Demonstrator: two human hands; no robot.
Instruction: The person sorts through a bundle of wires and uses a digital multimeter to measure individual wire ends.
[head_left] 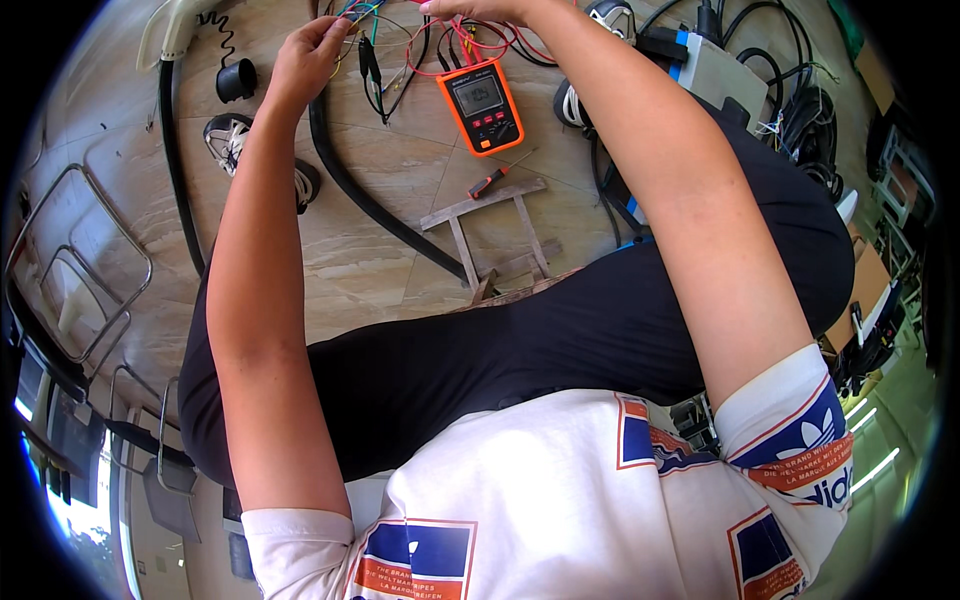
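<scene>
My left hand [312,58], at the top of the head view, is closed in a pinch on thin coloured wires [362,10]. My right hand [482,8] is partly cut off by the upper edge; its fingers look pressed together near red leads, and what they hold is hidden. Between and below the hands, an orange-and-black handheld meter [481,108] with a lit grey display lies on the floor. Red and black leads run into its top end. Black clip leads [371,75] lie to its left.
A screwdriver [488,184] lies by a small wooden stool frame [490,230]. Thick black hose [350,185] crosses the tiled floor [375,265]. A black cup-shaped part [236,80] is at left, beyond a metal chair frame [85,260]. A white box [720,75] and bundled cables [808,125] stand right.
</scene>
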